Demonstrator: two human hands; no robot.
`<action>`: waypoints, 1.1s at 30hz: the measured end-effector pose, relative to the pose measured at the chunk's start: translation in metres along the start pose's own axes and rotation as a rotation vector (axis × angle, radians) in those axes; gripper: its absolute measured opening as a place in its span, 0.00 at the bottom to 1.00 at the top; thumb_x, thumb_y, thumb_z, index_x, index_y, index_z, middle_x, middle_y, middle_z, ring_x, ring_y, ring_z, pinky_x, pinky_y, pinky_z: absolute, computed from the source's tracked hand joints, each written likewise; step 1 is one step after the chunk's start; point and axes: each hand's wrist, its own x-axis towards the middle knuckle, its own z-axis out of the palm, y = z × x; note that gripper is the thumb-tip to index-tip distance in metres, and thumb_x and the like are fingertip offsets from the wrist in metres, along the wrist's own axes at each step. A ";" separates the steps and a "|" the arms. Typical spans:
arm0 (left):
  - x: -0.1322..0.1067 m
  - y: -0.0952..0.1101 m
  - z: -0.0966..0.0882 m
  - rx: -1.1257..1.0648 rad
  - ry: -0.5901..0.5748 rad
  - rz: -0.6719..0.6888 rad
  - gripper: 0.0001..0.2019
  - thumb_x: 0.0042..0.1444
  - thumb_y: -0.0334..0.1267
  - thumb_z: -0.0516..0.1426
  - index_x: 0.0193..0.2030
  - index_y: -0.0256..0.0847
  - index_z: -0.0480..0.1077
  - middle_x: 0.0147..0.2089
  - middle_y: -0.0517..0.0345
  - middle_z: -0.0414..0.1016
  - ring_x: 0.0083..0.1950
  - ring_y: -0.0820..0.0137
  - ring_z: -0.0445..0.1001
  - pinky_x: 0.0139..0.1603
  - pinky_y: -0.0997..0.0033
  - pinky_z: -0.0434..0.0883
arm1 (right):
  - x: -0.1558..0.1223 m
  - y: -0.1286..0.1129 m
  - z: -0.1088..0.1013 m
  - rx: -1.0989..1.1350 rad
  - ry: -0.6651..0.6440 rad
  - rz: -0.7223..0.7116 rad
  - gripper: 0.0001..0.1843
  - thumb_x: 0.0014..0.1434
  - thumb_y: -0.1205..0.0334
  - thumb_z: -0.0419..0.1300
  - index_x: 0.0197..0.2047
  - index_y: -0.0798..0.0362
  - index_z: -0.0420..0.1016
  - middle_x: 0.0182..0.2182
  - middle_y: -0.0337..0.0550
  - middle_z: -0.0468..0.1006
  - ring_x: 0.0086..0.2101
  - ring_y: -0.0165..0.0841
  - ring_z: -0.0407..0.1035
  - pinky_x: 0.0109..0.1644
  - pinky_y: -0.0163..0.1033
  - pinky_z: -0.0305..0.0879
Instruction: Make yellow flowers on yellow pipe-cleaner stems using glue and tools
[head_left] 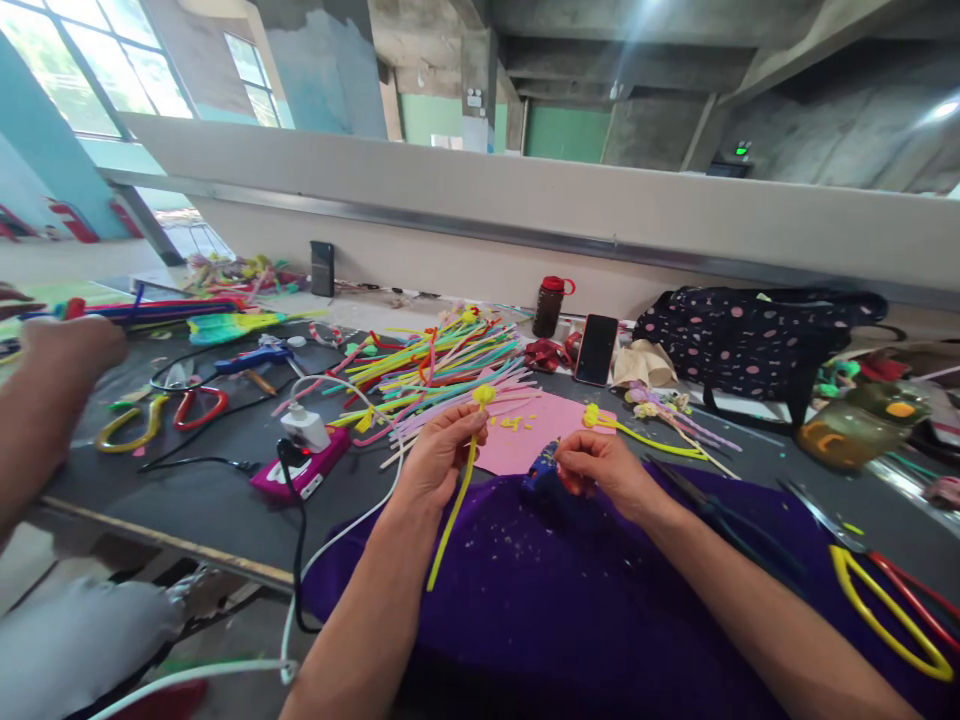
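My left hand is closed on a yellow pipe cleaner stem whose curled yellow tip stands above my fingers while its tail hangs down over the purple cloth. My right hand is pinched shut beside a blue glue gun; what it holds is too small to name. A second yellow stem with a curled head lies just beyond my right hand, next to a pink sheet.
A heap of coloured pipe cleaners covers the dark table. Nearby lie scissors, red and yellow scissors, a pink power strip, a phone, a bottle and a spotted bag. Another person's arm reaches in at left.
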 end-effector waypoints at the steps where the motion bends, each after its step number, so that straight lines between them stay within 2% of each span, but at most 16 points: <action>1: 0.000 0.000 0.000 0.015 0.007 0.011 0.08 0.42 0.37 0.62 0.26 0.37 0.67 0.20 0.65 0.67 0.20 0.81 0.63 0.19 0.81 0.56 | 0.000 0.000 0.000 -0.027 -0.001 0.000 0.10 0.51 0.57 0.58 0.27 0.55 0.67 0.19 0.35 0.71 0.17 0.24 0.63 0.18 0.28 0.50; 5: 0.000 0.001 0.001 0.036 -0.009 -0.001 0.09 0.42 0.39 0.61 0.26 0.37 0.67 0.20 0.64 0.67 0.20 0.80 0.63 0.19 0.81 0.56 | 0.010 -0.005 -0.004 -0.280 -0.047 -0.084 0.09 0.54 0.58 0.55 0.30 0.55 0.69 0.20 0.36 0.72 0.18 0.25 0.65 0.20 0.29 0.55; 9: 0.001 0.001 0.001 0.043 -0.012 -0.025 0.10 0.43 0.40 0.61 0.27 0.37 0.67 0.21 0.64 0.67 0.19 0.80 0.62 0.19 0.81 0.55 | 0.046 -0.010 -0.010 -0.862 -0.129 -0.317 0.11 0.56 0.65 0.51 0.35 0.54 0.75 0.25 0.39 0.76 0.24 0.28 0.69 0.28 0.31 0.60; 12: 0.002 -0.002 -0.001 0.025 0.000 -0.018 0.09 0.43 0.40 0.61 0.28 0.37 0.67 0.21 0.64 0.67 0.20 0.81 0.62 0.20 0.81 0.55 | 0.078 -0.006 -0.010 -0.960 -0.152 -0.368 0.12 0.54 0.68 0.52 0.37 0.52 0.76 0.32 0.40 0.78 0.31 0.30 0.70 0.33 0.32 0.61; 17: 0.002 -0.008 -0.004 -0.008 -0.015 -0.040 0.08 0.45 0.38 0.60 0.30 0.37 0.68 0.23 0.64 0.67 0.22 0.81 0.62 0.21 0.82 0.55 | 0.113 0.007 -0.003 -1.068 -0.237 -0.409 0.11 0.53 0.67 0.55 0.37 0.51 0.77 0.34 0.41 0.77 0.36 0.32 0.69 0.37 0.33 0.58; 23: 0.001 -0.006 -0.002 0.012 -0.024 -0.038 0.07 0.47 0.38 0.59 0.28 0.36 0.67 0.23 0.62 0.67 0.23 0.80 0.62 0.23 0.81 0.56 | 0.133 0.015 0.001 -1.138 -0.286 -0.415 0.08 0.50 0.65 0.58 0.32 0.51 0.78 0.31 0.44 0.75 0.34 0.34 0.67 0.33 0.33 0.54; 28: 0.001 -0.007 -0.002 -0.009 -0.016 -0.063 0.07 0.46 0.38 0.60 0.28 0.36 0.67 0.23 0.62 0.68 0.23 0.80 0.63 0.23 0.81 0.57 | 0.139 0.015 0.003 -1.049 -0.270 -0.401 0.05 0.47 0.69 0.57 0.27 0.54 0.75 0.29 0.44 0.74 0.32 0.34 0.66 0.31 0.34 0.52; 33: 0.003 -0.009 -0.002 -0.055 -0.016 -0.109 0.07 0.46 0.37 0.60 0.28 0.36 0.67 0.22 0.62 0.68 0.20 0.83 0.61 0.18 0.84 0.54 | 0.126 0.007 -0.001 -0.834 -0.249 -0.340 0.07 0.52 0.62 0.54 0.30 0.56 0.71 0.24 0.40 0.73 0.25 0.29 0.66 0.27 0.32 0.57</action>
